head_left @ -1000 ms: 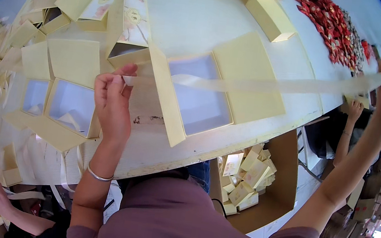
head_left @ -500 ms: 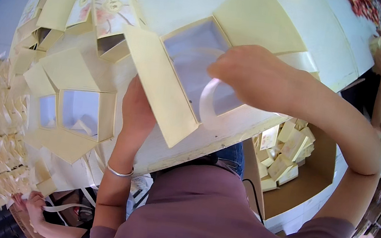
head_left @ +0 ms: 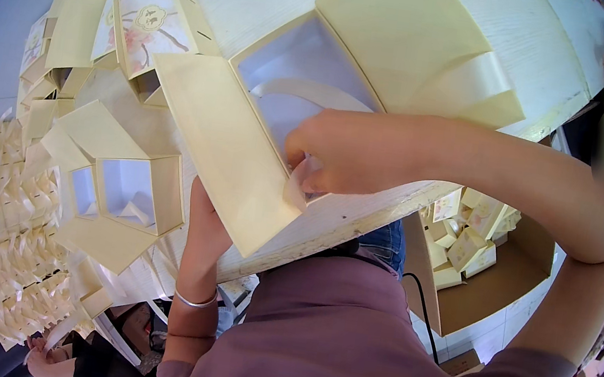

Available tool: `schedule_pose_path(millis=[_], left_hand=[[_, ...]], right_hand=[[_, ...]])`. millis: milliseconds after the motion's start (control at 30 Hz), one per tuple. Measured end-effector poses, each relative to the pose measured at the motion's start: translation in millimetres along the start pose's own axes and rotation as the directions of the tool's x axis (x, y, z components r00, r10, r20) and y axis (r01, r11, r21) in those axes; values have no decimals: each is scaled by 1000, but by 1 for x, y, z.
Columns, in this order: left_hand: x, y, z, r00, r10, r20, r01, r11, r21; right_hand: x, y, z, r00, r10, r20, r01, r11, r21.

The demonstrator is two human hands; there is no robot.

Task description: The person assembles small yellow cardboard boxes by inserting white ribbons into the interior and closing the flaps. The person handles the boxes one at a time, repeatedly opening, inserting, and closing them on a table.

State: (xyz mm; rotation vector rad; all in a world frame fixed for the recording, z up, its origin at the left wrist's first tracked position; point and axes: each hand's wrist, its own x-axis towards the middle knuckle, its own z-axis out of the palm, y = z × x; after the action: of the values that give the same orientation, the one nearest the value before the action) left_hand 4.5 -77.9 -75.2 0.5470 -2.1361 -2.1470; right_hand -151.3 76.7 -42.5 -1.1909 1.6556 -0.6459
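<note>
A cream gift box (head_left: 228,144) lies open on the table in front of me, with a pale lavender-white inside and flaps folded out to both sides. A white ribbon (head_left: 315,91) curves across the inside of the box. My right hand (head_left: 349,153) is over the near end of the box, thumb and fingers pinched on the ribbon's end. My left hand (head_left: 208,218) is by the left flap's underside; that flap hides its fingers. Across the right flap lies another wide pale band (head_left: 468,84).
To the left stands a second open cream box (head_left: 168,194), with several flower-printed boxes (head_left: 148,27) behind it. Rows of ribboned cream pieces (head_left: 15,219) fill the far left. Below the table's edge, a cardboard carton (head_left: 505,299) holds small boxes. Another person's hand (head_left: 46,365) shows lower left.
My right hand has come down and left, bringing the ribbon's end to the box's near edge by the left flap. The open box appears farther left and higher in view.
</note>
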Motion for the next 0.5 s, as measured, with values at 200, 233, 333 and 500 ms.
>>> schedule_pose_path(millis=[200, 233, 333, 500], left_hand=[[4, -6, -5, 993, 104, 48, -114, 919, 377], [3, -5, -5, 991, 122, 52, -133, 905, 403], [0, -17, -8, 987, 150, 54, -158, 877, 453], [-15, -35, -20, 989, 144, 37, -139, 802, 581]], right_hand=[[-13, 0, -12, 837, -409, -364, 98, 766, -636], [-14, -2, -14, 830, -425, -361, 67, 718, -693], [-13, -1, -6, 900, -272, -340, -13, 764, -645], [-17, 1, -2, 870, -334, -363, 74, 816, -573]])
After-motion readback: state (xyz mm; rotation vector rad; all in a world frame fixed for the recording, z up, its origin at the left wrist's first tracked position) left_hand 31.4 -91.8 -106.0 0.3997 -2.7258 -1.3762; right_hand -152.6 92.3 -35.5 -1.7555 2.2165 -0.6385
